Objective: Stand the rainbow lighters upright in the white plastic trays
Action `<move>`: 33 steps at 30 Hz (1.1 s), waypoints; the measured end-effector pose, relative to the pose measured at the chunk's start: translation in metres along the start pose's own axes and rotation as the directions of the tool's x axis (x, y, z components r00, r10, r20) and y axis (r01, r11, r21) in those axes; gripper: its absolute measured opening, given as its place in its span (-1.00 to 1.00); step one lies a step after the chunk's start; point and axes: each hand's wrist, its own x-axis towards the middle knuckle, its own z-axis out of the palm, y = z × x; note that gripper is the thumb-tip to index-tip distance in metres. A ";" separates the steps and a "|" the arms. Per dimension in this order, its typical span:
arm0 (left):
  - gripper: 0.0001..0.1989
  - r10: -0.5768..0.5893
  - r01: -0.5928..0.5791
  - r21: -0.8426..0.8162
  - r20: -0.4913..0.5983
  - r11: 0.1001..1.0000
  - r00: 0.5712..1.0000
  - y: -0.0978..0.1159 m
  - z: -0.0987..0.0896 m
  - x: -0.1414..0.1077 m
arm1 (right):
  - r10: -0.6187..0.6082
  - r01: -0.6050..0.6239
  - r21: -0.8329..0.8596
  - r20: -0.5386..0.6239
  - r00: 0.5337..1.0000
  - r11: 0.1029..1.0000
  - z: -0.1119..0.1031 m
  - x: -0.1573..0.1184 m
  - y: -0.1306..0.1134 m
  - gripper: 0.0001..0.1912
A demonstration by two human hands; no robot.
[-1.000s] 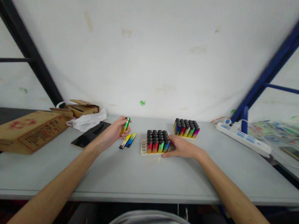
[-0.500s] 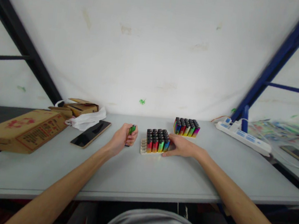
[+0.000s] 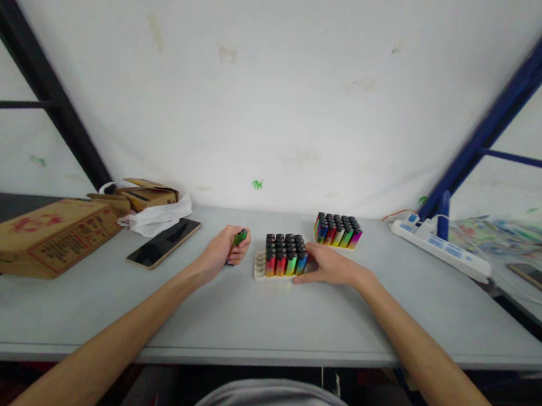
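My left hand (image 3: pixel 224 250) is closed around a green lighter (image 3: pixel 239 236), held above the table left of the near tray. That white tray (image 3: pixel 259 265) carries rows of colourful lighters (image 3: pixel 287 256) with black tops, and the column of slots at its left side holds none. My right hand (image 3: pixel 330 265) rests at the tray's right side, thumb at the front corner and fingers against the right-hand lighters, gripping that edge. Behind and to the right stands a second block of colourful lighters (image 3: pixel 338 231).
A phone (image 3: pixel 164 243) lies at the left beside a white plastic bag (image 3: pixel 160 215) and cardboard boxes (image 3: pixel 45 231). At the right are a white power strip (image 3: pixel 440 248), a blue metal frame (image 3: pixel 493 116) and another phone (image 3: pixel 541 283). A white wall (image 3: pixel 282 101) stands behind the table (image 3: pixel 277 326).
The lighter in my left hand has tilted slightly, its top shifting a little to the right. My right hand stays at the tray.
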 end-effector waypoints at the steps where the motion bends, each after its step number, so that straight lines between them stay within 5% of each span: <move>1: -0.70 -0.002 0.002 0.014 -0.005 1.000 1.000 0.000 0.000 0.000 | 0.001 -0.001 -0.004 -0.002 1.000 1.000 0.000 0.000 0.000 -0.38; 9: -0.66 -0.005 0.004 -0.063 -0.024 0.998 1.000 0.001 -0.002 0.001 | -0.001 0.001 -0.008 0.005 1.000 1.000 0.000 0.000 0.001 -0.38; 13: -0.76 0.101 -0.103 -0.104 -0.027 0.989 0.995 -0.003 0.001 0.002 | -0.010 0.010 0.001 -0.002 1.000 1.000 0.000 0.000 0.000 -0.39; 19: -0.73 0.278 -0.250 0.202 -0.129 0.947 0.952 -0.008 0.005 0.005 | -0.007 0.007 0.015 0.007 1.000 1.000 0.000 0.000 -0.001 -0.38; 26: -0.64 0.319 -0.303 0.389 0.025 0.870 0.948 -0.019 -0.004 0.009 | -0.027 0.027 0.023 -0.006 1.000 0.999 0.001 0.001 0.000 -0.38; 33: -0.58 0.366 -0.333 0.569 0.060 0.751 0.928 -0.020 -0.012 0.009 | -0.017 0.017 0.019 -0.007 1.000 1.000 0.000 0.000 -0.001 -0.37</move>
